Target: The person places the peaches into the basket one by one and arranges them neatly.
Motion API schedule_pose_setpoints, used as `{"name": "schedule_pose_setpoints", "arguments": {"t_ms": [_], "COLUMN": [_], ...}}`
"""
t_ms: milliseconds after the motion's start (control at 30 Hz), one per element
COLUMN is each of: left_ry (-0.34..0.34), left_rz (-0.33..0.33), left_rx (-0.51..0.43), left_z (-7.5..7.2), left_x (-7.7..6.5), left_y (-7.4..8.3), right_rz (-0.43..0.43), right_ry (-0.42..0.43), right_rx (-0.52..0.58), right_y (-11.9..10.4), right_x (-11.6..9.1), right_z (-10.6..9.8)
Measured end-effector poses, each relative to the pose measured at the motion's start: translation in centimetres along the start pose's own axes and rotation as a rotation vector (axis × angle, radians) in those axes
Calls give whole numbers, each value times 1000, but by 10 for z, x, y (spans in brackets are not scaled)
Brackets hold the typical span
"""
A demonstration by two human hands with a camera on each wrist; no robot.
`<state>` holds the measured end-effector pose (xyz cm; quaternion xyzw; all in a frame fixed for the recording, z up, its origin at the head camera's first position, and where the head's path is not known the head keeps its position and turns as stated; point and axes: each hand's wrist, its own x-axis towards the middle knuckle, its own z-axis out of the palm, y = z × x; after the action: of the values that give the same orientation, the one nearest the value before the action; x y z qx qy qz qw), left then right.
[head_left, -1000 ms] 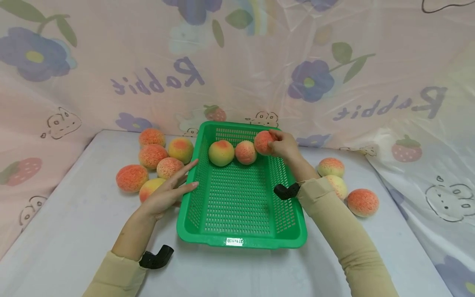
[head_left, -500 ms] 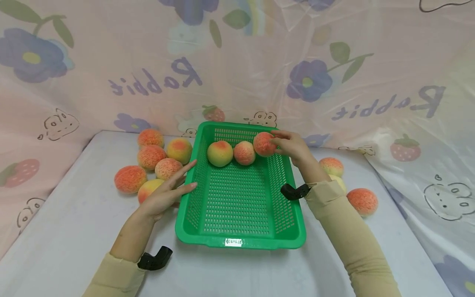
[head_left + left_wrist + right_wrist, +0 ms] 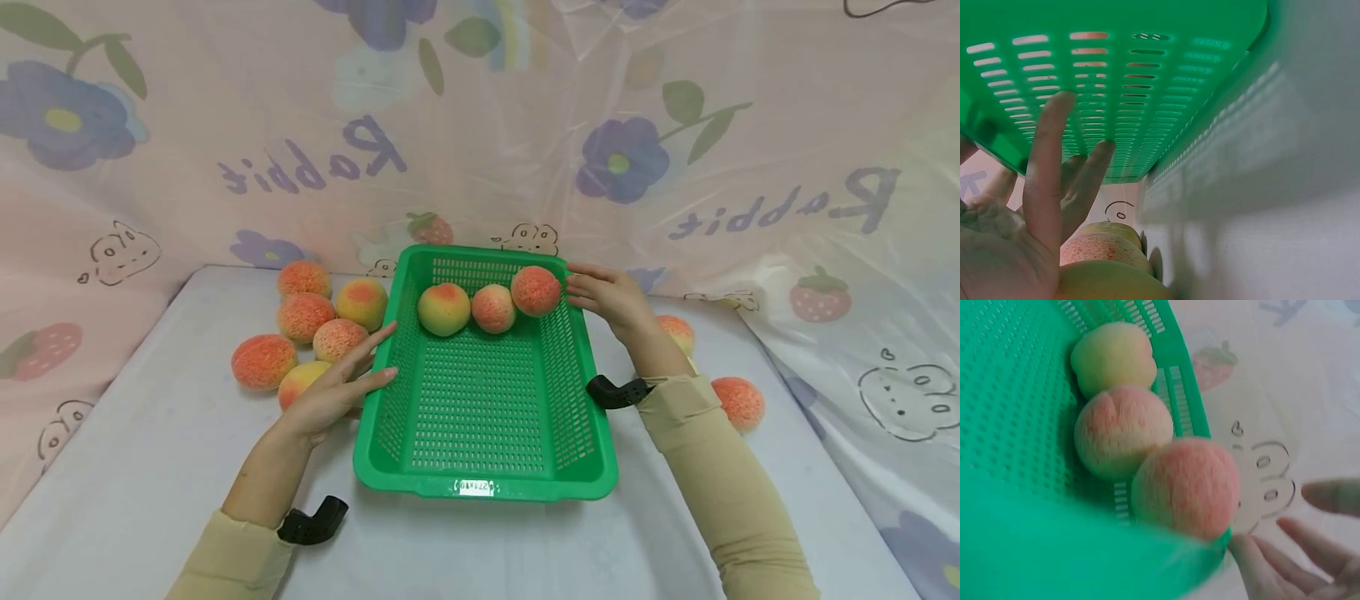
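Note:
A green perforated plastic basket stands on the white table. Three peaches sit in a row along its far end: a yellow-green peach, a smaller pinkish peach and a red peach in the far right corner. My left hand has its fingers spread against the basket's left side; the left wrist view shows fingertips at the slotted wall. Just outside the far right corner, my right hand holds nothing, its fingers extended beside the rim. In the right wrist view these fingers are apart from the red peach.
Left of the basket lie several more peaches, one partly behind my left hand. To the right, another red peach and an orange-yellow peach are partly hidden by my right arm. A patterned curtain hangs behind the table.
My right hand has let go of the red peach and drawn back to the right, over the basket's rim. The peach stays in the corner. My left hand keeps its place.

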<state>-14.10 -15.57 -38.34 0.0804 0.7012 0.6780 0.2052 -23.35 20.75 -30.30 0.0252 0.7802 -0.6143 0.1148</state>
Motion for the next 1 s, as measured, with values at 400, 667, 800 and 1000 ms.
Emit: {"name": "schedule_pose_setpoints", "arguments": {"t_ms": [400,667,800,1000], "left_ry": [-15,-15,-14,-14], "left_rz": [18,20,16,18], "left_rx": [13,9,-6,-3], "left_z": [-2,-1,-1,0], "left_x": [1,1,1,1], "left_y": [0,0,0,-1], "right_rz": [11,15,14,5], "right_ry": [-25,23,108,252], "right_rx": [-25,-32,-68,-93], "right_y": [12,26,34,50], "right_x": [-9,-12,-13,-16], "right_z": [-28,-41,-45,-51]}}
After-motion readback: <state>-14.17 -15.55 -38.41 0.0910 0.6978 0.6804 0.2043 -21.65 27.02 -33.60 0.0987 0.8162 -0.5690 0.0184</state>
